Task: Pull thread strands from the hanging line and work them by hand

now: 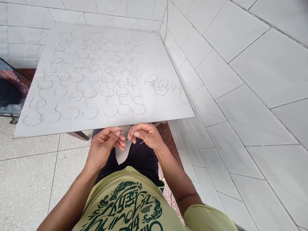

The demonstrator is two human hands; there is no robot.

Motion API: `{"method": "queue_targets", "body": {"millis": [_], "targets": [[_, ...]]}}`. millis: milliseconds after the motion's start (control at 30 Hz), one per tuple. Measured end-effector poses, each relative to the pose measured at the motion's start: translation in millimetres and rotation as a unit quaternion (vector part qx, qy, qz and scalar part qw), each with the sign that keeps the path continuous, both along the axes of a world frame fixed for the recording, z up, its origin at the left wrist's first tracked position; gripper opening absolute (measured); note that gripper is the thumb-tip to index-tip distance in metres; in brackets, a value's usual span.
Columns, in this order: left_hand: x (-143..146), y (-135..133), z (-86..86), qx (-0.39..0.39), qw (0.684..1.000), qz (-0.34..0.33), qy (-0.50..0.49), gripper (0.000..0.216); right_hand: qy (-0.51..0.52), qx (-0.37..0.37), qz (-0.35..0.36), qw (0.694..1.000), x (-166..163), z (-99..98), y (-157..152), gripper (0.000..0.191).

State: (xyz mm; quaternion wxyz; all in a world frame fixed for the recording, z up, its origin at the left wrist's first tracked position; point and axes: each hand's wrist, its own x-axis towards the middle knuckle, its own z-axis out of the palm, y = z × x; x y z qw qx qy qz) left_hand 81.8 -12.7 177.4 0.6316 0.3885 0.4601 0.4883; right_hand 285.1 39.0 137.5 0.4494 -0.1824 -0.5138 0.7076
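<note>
Just off the near edge of the white table (166, 110), both my hands are on one thin curved wire (146, 136). My left hand (108, 139) pinches it between thumb and index finger, and a short end sticks up above the fingertips. Closed round the other part is my right hand (145, 134), with a loop of the wire curving out past its thumb. The fingertips of the two hands are a small gap apart. Many similar S-shaped bent wires (90, 91) lie in rows over the left and middle of the table.
A tangled heap of wires (160, 86) lies on the table's right side. White tiled walls (240, 80) run close along the right and behind the table. A dark bag (9, 91) on a wheeled frame stands at far left. Below is a speckled floor (29, 173).
</note>
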Motion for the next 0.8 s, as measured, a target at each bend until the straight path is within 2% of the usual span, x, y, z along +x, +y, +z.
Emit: {"method": "queue_targets", "body": {"millis": [267,433,500,633,700,800], "targets": [[3.2,-9.6,-4.6,-0.005,0.992,0.031,0.119,0.027,0.006,-0.037,0.004,0.999,-7.1,-11.6,-8.6,0.023],[4.3,-11.0,-8.8,-0.017,0.99,0.019,0.141,0.033,-0.004,-0.057,-0.006,0.998,-5.9,-12.9,-10.4,0.023],[5.7,-12.9,-6.6,0.008,0.984,0.037,0.173,0.038,-0.017,-0.062,-0.022,0.998,-5.0,-10.1,-10.6,0.021],[14.2,-22.7,5.1,0.118,0.951,0.119,0.26,0.042,-0.056,-0.076,-0.069,0.993,-4.7,0.8,-11.7,0.023],[19.7,-27.6,8.5,0.141,0.948,0.097,0.267,0.04,-0.064,-0.083,-0.085,0.991,-6.6,7.3,-13.1,0.025],[24.6,-30.0,4.9,0.141,0.954,0.051,0.261,0.034,-0.08,-0.081,-0.1,0.988,-11.6,16.8,-16.6,0.025]]}}
